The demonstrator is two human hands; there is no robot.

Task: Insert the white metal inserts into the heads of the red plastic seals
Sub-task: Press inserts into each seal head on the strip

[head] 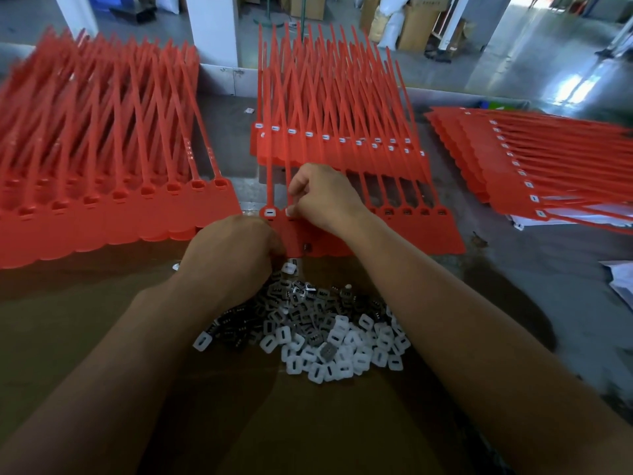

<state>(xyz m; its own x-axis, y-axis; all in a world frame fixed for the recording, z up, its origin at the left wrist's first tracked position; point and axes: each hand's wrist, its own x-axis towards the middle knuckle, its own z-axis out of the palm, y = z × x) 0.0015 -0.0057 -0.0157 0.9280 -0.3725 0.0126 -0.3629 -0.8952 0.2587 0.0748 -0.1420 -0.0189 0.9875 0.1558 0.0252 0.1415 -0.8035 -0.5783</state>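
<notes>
A strip of joined red plastic seals (411,231) lies in front of me, its heads in a row. The leftmost head holds a white insert (269,212). My right hand (323,197) has its fingers curled down over the second head, pressing there with thumb and fingertips; what it pinches is hidden. My left hand (236,252) grips the strip's near left edge, fingers curled under it. A loose pile of white and dark metal inserts (318,334) lies on the brown cardboard (102,320) between my forearms.
A stack of red seal strips with empty heads (102,200) lies at the left. Behind the work strip sits a stack with white inserts (339,145). Another fitted stack (548,173) lies at the right. White paper (621,279) is at the far right edge.
</notes>
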